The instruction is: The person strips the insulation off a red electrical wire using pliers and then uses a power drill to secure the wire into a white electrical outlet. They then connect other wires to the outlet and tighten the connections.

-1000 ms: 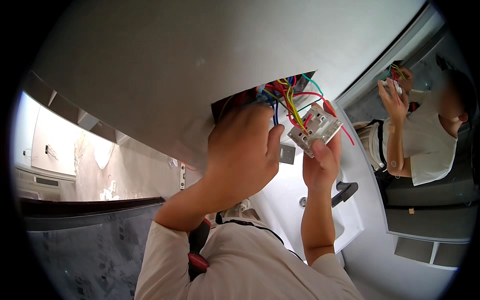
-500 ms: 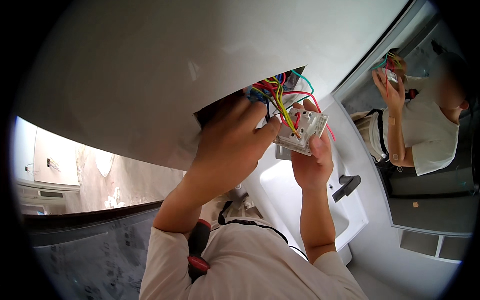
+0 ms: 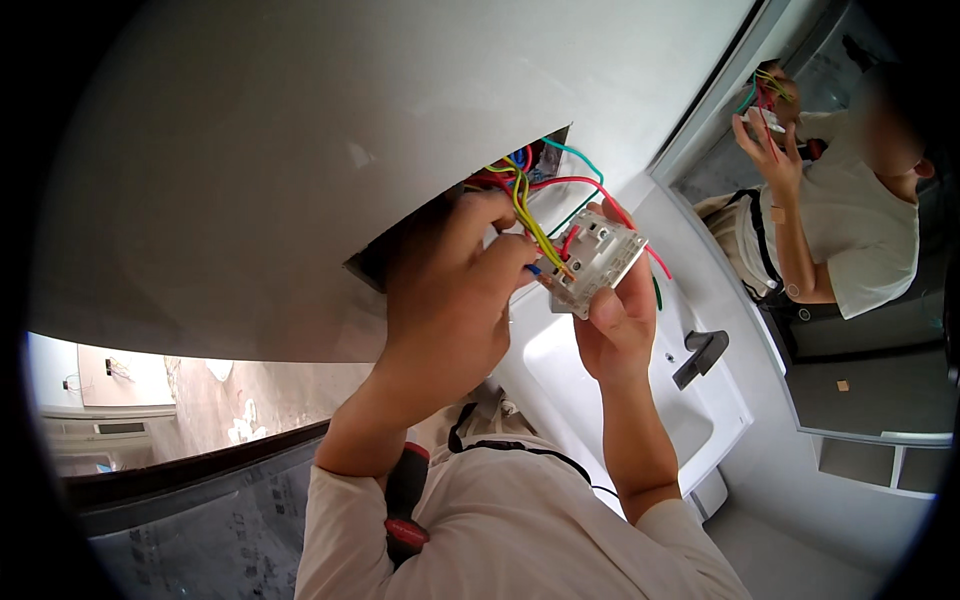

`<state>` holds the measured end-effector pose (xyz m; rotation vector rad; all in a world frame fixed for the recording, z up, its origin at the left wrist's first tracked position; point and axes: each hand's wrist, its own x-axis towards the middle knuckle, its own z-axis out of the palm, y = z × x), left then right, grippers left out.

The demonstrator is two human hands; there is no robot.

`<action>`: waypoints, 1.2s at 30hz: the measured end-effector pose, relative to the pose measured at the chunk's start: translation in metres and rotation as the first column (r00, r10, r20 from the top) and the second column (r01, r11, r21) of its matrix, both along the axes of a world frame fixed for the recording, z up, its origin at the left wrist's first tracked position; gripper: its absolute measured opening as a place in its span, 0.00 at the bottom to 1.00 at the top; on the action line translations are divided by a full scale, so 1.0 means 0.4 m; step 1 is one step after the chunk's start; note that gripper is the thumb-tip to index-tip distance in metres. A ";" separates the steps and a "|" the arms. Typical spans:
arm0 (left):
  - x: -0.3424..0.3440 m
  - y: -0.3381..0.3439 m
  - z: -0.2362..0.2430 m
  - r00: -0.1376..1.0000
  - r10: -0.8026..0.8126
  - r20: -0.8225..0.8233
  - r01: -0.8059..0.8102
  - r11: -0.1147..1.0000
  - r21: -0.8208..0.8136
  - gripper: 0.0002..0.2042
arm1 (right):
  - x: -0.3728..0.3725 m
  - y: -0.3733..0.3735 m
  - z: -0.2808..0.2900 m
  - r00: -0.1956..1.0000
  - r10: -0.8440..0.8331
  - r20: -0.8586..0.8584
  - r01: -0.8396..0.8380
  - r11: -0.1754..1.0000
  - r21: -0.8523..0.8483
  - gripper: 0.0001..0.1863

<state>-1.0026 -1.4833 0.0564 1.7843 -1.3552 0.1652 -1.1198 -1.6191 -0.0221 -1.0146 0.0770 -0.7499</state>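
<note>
My right hand (image 3: 612, 335) holds a white wall socket or switch (image 3: 598, 262) from beneath, its back turned up, thumb on the near edge. Yellow-green wires (image 3: 530, 215) and a short red wire (image 3: 570, 240) run into its terminals. My left hand (image 3: 450, 290) is closed in a pinch at the module's left side. A blue wire (image 3: 533, 269) with a bare copper end sticks out from its fingertips, beside the terminals. More wires come from a rectangular cut-out (image 3: 370, 265) in the pale panel, partly hidden behind my left hand.
A loose red wire (image 3: 610, 205) and a green wire (image 3: 598, 165) hang beside the module. Below lies a white washbasin (image 3: 560, 350) with a dark tap (image 3: 702, 358). A mirror (image 3: 860, 400) stands at the right. A black-and-red tool handle (image 3: 407, 490) is by my left side.
The blue wire's bare end has come into sight at my left fingertips, close to the module. The module has tilted slightly in my right hand, and the whole view has shifted.
</note>
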 end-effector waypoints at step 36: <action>0.003 -0.017 -0.044 0.996 0.040 0.074 -0.025 0.980 -0.197 0.11 | 0.027 0.045 -0.002 0.993 -0.099 -0.066 0.106 0.989 0.101 0.61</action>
